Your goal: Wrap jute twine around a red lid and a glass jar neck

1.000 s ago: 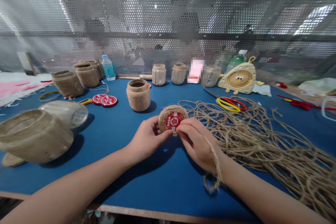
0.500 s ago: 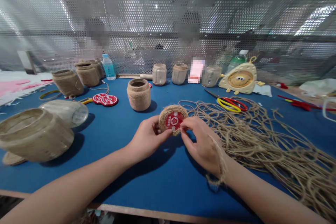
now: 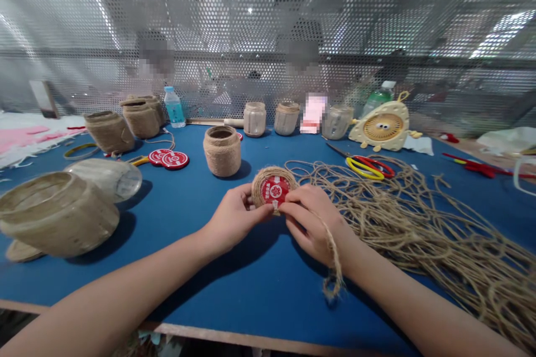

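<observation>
A round red jar lid with twine coiled around its edge is held up over the blue table. My left hand grips its left side, thumb at the lower front. On the right, my right hand pinches at the lid's lower right edge, where the twine comes out, crosses the back of that hand and hangs with a frayed end. My right fingertips partly cover the lid. Behind the lid stands a twine-wrapped jar, upright and apart from both hands.
Loose twine is heaped on the right, with red-and-yellow scissors behind it. Red lids lie left of centre. A large jar and a tipped glass jar occupy the left. A yellow fan stands at the back.
My right hand has shifted slightly left and down along the lid's edge. The lid has turned a little, and the loose twine end has swung left off my wrist.
</observation>
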